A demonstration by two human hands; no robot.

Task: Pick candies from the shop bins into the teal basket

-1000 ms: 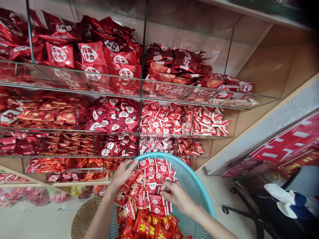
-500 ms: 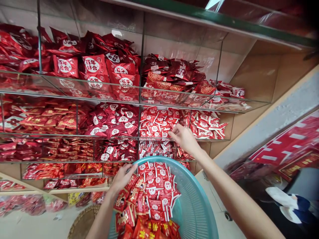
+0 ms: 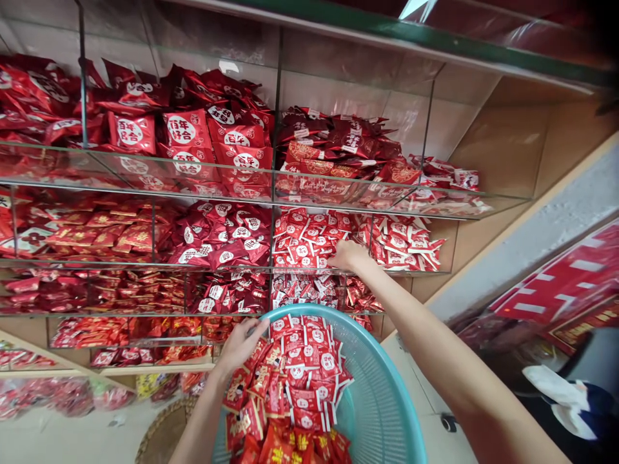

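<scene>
A teal plastic basket (image 3: 387, 374) is below the shelves, partly filled with small red-and-white candy packets (image 3: 309, 361), gold-printed packets, and red ones with yellow lettering (image 3: 285, 444). My left hand (image 3: 244, 345) grips its upper left rim, thumb over the edge. In the middle shelf row, my right hand (image 3: 351, 256) reaches into a compartment of red-and-white packets (image 3: 302, 235). Its fingers are curled down at the front of that pile; whether a packet is between them is hidden.
Glass shelves (image 3: 232, 200) with upright dividers hold red packets in several rows. A thin glass lip runs along each compartment's front. A woven basket (image 3: 164, 428) stands on the floor at lower left. On the right are a slanted wall edge (image 3: 512, 238) and a white-and-navy item (image 3: 561, 393).
My right hand's fingers have curled down closer onto the packets in the compartment. The left hand stays on the basket rim. The view has shifted slightly.
</scene>
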